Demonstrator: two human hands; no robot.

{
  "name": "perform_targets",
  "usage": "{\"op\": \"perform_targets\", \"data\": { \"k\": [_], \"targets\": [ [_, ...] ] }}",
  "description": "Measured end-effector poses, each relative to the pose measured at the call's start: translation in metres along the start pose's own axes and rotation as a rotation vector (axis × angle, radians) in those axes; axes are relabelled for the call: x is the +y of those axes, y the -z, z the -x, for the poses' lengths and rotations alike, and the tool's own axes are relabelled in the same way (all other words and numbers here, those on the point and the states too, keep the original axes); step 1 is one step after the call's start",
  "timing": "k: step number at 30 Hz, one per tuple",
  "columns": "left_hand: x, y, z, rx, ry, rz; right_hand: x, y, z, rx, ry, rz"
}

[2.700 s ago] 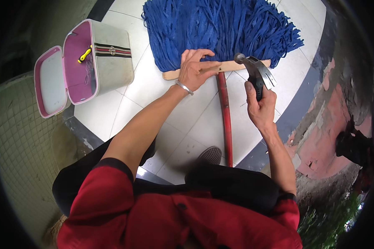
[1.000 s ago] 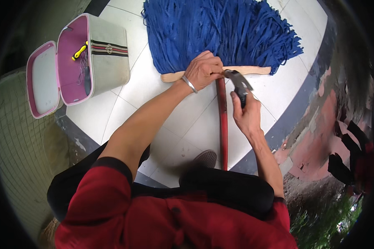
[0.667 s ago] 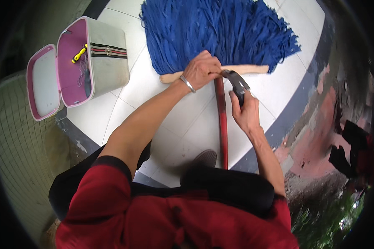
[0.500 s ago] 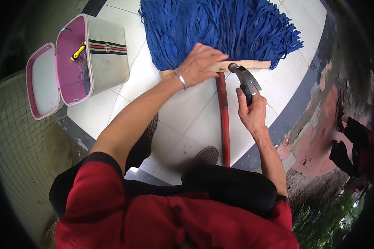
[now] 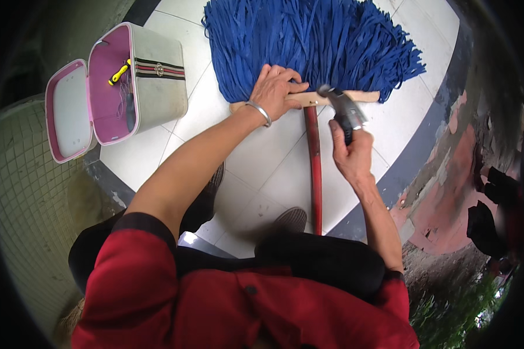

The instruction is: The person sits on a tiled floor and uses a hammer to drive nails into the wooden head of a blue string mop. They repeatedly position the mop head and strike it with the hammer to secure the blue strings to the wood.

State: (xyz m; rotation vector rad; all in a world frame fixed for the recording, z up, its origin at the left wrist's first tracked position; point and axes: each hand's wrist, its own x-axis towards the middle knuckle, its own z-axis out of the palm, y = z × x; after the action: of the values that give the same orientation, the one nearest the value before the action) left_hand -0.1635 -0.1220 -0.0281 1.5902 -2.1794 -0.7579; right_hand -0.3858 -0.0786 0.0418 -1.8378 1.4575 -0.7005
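A large mop with blue cloth strips (image 5: 314, 43) lies spread on the tiles, its pale wooden crossbar (image 5: 364, 96) toward me. A red handle (image 5: 315, 168) runs from the bar toward my knees. My left hand (image 5: 273, 96), wearing a silver bangle, grips the bar left of the handle joint, thumb on the near side and fingers over the far side. A small shiny spot, perhaps a nail head, shows on the bar above the joint. In my right hand (image 5: 355, 154) is a claw hammer (image 5: 348, 113), blurred, its head over the bar just right of the joint.
An open pale box (image 5: 160, 99) with pink lining lies on its side at the left, its lid (image 5: 70, 110) swung out. Inside are a yellow-and-black screwdriver (image 5: 120, 72) and thin wire. Dark border tiles and a peeling wall (image 5: 442, 215) lie to the right.
My left hand's fingers have settled onto the bar, uncovering the spot above the joint. The hammer head has shifted slightly and is now blurred. The whole view has shifted a little.
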Motion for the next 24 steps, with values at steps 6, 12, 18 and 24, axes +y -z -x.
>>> {"op": "perform_targets", "data": {
  "k": [6,12,18,24],
  "targets": [
    [-0.001,0.0,0.0,0.001,0.0,-0.012,0.015,-0.009,0.01,-0.014,0.068,0.037],
    [0.007,0.001,0.0,-0.072,0.07,-0.058,-0.02,0.008,-0.001,-0.038,-0.03,-0.032],
    [0.005,0.004,-0.008,-0.071,0.088,-0.051,0.016,-0.013,0.006,-0.07,0.052,0.047],
    [0.003,0.004,-0.01,-0.041,0.065,-0.085,-0.022,0.015,-0.01,-0.073,0.012,-0.09]
  ]
}}
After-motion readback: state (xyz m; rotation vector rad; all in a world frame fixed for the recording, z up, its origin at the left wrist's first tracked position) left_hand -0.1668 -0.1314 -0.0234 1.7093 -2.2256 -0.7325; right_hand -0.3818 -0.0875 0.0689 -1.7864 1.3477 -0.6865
